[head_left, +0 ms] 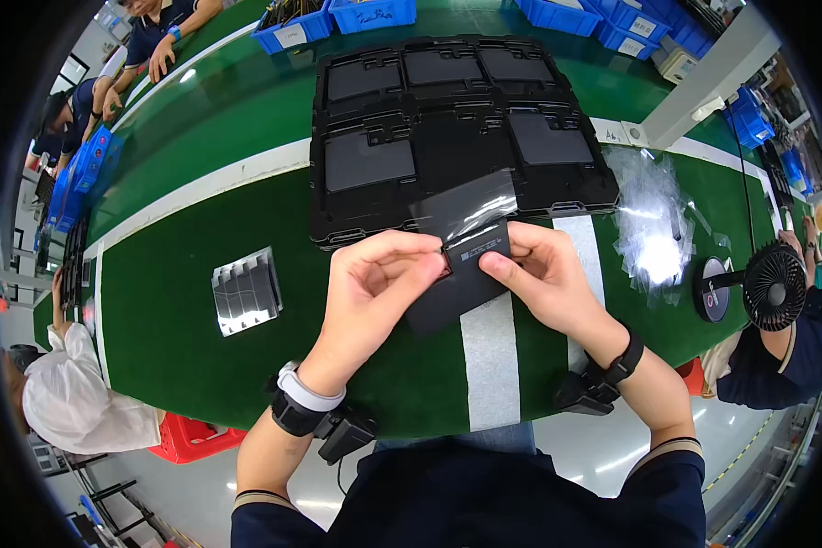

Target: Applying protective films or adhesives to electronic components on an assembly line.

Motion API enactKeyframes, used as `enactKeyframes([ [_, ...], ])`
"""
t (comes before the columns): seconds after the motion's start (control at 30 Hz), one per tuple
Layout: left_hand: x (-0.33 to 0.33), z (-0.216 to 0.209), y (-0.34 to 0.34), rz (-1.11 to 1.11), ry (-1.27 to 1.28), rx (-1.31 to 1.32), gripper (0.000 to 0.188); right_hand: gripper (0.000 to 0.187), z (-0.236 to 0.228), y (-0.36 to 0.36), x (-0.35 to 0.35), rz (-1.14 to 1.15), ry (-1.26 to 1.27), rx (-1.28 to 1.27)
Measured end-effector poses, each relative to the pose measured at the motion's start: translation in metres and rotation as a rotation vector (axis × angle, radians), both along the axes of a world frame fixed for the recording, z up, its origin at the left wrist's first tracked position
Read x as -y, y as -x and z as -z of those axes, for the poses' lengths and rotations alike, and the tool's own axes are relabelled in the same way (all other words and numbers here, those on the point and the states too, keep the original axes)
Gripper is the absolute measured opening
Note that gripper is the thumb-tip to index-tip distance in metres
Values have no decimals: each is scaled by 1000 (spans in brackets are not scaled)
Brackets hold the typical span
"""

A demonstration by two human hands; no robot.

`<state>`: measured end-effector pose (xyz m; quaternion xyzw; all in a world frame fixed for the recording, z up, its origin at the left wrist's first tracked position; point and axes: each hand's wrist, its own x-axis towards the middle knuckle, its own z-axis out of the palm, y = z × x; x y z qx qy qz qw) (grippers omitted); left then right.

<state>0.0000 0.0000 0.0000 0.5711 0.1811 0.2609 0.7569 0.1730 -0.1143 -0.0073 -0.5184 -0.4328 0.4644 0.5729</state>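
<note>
Over the green table mat, both my hands hold up a flat black panel (457,297) with small pale print on its face. A clear glossy film (479,205) stands out from the panel's upper edge toward the tray. My left hand (370,279) is closed, its thumb and forefinger pinching at the panel's upper left edge. My right hand (548,274) grips the right edge, thumb on the face and fingers behind. Just beyond my hands lies a black moulded tray (461,151) with several dark flat panels (370,160) in its compartments.
A small stack of shiny film sheets (247,292) lies left of my hands. To the right are a heap of clear film pieces (648,224) and a black desk fan (774,285). Blue bins (373,14) stand beyond the tray. A grey post (712,73) rises at right. Other people sit around.
</note>
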Motion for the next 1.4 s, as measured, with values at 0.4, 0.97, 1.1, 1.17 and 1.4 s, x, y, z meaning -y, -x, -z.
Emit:
enactKeyframes([
  [0.4, 4, 3, -1, -118, -72, 74, 11, 17, -3, 12, 0, 110, -59, 18],
  [0.97, -6, -4, 2, -17, -80, -28, 8, 14, 7, 1, 0, 57, -118, 196],
  [1.1, -6, -2, 2, -7, -107, -66, 8, 14, 7, 2, -1, 5, -103, 170],
  [1.17, -4, 0, 1, -40, -199, -88, 8, 16, 6, 2, -1, -15, -79, 158],
  [1.4, -3, 6, 0, -52, -375, -49, 9, 21, -3, 3, 0, -131, 39, 163],
])
